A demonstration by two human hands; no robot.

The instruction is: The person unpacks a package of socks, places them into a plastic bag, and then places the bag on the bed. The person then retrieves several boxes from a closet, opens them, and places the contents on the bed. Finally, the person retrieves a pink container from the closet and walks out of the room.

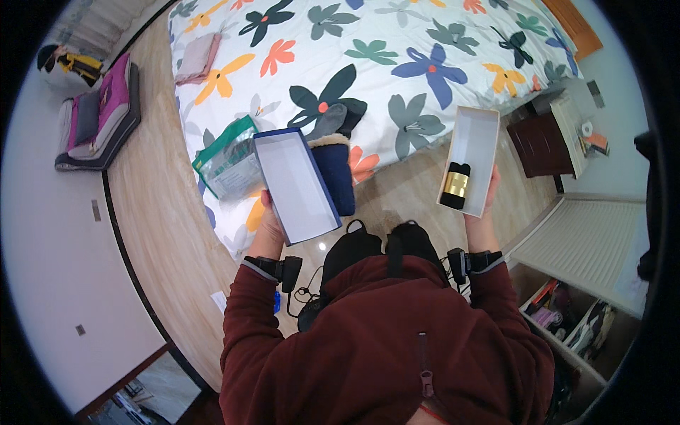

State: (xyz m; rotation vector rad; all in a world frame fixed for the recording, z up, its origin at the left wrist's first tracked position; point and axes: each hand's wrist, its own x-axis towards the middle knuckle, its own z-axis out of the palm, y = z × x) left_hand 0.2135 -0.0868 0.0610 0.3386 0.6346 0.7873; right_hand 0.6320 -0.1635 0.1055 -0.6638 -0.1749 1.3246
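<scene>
My left hand (268,214) grips the lower left side of a shallow blue box (297,188) with a white inside; nothing lies in it. In my right hand (490,195) is a narrow pale box (473,134), held by its right side and open at the top. A small black bundle with a gold band (457,185) lies in its near end. Both boxes are held up, apart from each other, by the near edge of the bed. Partly hidden behind the blue box is a dark blue cloth item with a fleecy edge (337,170).
Left of the blue box, a green and clear plastic bag (230,159) lies on the flowered bed (382,78). Dark grey cloth items (333,122) and a folded pink cloth (197,58) are there too. An open drawer (567,322) stands at right, a brown cabinet (538,145) beyond.
</scene>
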